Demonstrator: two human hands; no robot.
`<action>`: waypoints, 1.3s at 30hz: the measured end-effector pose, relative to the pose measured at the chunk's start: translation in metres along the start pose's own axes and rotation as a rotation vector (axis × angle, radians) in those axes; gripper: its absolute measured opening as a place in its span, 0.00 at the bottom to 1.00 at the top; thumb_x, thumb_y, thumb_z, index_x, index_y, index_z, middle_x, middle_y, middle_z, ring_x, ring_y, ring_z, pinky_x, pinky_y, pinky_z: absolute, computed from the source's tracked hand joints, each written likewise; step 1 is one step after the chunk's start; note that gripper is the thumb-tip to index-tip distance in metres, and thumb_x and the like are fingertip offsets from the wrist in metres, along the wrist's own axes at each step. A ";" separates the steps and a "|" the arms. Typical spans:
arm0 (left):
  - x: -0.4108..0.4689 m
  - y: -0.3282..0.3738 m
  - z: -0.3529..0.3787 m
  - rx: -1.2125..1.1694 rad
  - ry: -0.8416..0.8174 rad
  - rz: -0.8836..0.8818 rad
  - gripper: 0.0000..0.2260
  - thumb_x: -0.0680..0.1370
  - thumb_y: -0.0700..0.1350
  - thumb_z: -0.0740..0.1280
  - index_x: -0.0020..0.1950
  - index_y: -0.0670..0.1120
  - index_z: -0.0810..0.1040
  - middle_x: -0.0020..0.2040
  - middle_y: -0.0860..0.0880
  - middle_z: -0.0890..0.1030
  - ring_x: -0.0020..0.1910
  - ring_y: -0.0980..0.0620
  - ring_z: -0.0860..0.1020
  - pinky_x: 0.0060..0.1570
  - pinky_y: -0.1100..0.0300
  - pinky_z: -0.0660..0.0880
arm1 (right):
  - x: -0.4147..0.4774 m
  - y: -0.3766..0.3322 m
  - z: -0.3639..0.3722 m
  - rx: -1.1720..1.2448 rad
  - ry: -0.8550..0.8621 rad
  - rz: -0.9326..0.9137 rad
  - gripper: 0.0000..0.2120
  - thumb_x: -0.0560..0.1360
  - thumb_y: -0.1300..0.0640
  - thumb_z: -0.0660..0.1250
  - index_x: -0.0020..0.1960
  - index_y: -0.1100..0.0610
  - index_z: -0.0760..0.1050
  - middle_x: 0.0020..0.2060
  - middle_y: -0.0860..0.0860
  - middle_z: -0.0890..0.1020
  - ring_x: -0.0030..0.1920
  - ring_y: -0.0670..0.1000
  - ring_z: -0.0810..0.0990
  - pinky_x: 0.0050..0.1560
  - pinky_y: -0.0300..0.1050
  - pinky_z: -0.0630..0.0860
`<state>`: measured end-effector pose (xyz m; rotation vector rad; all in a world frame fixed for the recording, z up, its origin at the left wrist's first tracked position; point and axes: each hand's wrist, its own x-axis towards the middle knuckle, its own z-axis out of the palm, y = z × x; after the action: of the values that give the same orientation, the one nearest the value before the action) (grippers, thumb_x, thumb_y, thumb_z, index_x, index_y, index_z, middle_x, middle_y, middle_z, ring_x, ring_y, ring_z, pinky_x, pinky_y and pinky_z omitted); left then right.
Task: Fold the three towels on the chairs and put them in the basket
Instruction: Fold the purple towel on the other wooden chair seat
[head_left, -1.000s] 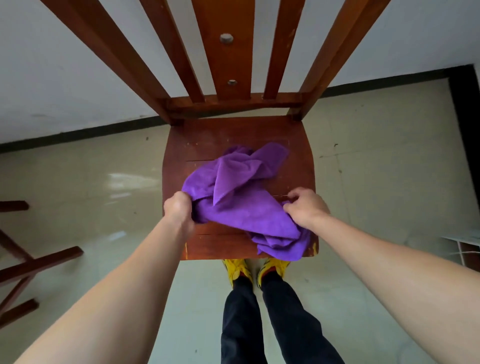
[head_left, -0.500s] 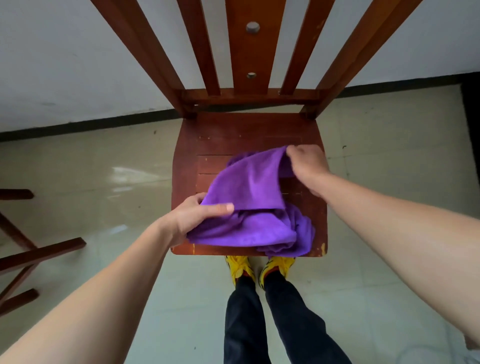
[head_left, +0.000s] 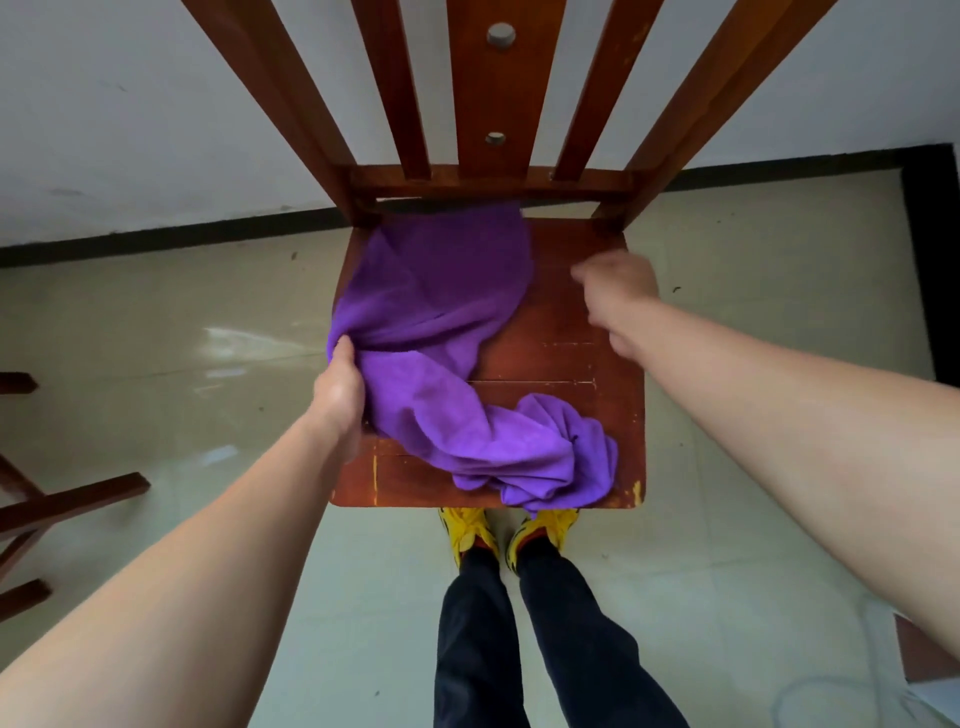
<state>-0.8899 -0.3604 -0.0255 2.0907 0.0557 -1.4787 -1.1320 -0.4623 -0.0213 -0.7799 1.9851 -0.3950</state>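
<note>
Sprawling over the chair seat (head_left: 571, 364), the purple towel (head_left: 431, 291) lies flat far left and bunched at the near right edge; that overhanging wad could slide to the floor (head_left: 156, 322) under an uneven tug. The left hand (head_left: 337, 395) grips its left edge with curled fingers; the right hand (head_left: 618, 291), blurred, hovers apart on the right, fingers unreadable

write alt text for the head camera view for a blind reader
A person's left hand grips the side of a purple towel lying half spread on a wooden chair seat, its near end bunched at the front edge. The blurred right hand is over the bare seat, apart from the towel.
</note>
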 end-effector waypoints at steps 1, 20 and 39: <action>0.000 -0.002 -0.004 -0.036 0.002 -0.010 0.25 0.79 0.62 0.56 0.69 0.48 0.69 0.61 0.48 0.78 0.56 0.44 0.79 0.55 0.40 0.76 | -0.005 0.012 0.003 -0.014 -0.049 0.078 0.16 0.69 0.50 0.70 0.53 0.57 0.80 0.48 0.56 0.84 0.48 0.56 0.83 0.47 0.51 0.81; 0.008 -0.048 -0.025 -0.027 0.003 -0.145 0.12 0.80 0.51 0.60 0.60 0.47 0.73 0.54 0.46 0.80 0.48 0.44 0.79 0.41 0.51 0.77 | -0.028 0.053 0.042 0.490 0.079 0.294 0.08 0.72 0.55 0.65 0.36 0.57 0.74 0.39 0.56 0.80 0.37 0.54 0.77 0.40 0.51 0.75; 0.021 -0.042 0.027 1.646 -0.046 1.060 0.15 0.73 0.46 0.64 0.59 0.50 0.78 0.55 0.44 0.74 0.55 0.40 0.72 0.52 0.47 0.71 | 0.007 0.070 0.015 0.070 -0.026 0.194 0.10 0.68 0.56 0.76 0.39 0.55 0.75 0.44 0.55 0.82 0.41 0.53 0.80 0.40 0.45 0.77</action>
<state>-0.9189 -0.3440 -0.0679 2.1878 -2.5228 -0.7241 -1.1471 -0.4139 -0.0722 -0.5399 1.9909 -0.3362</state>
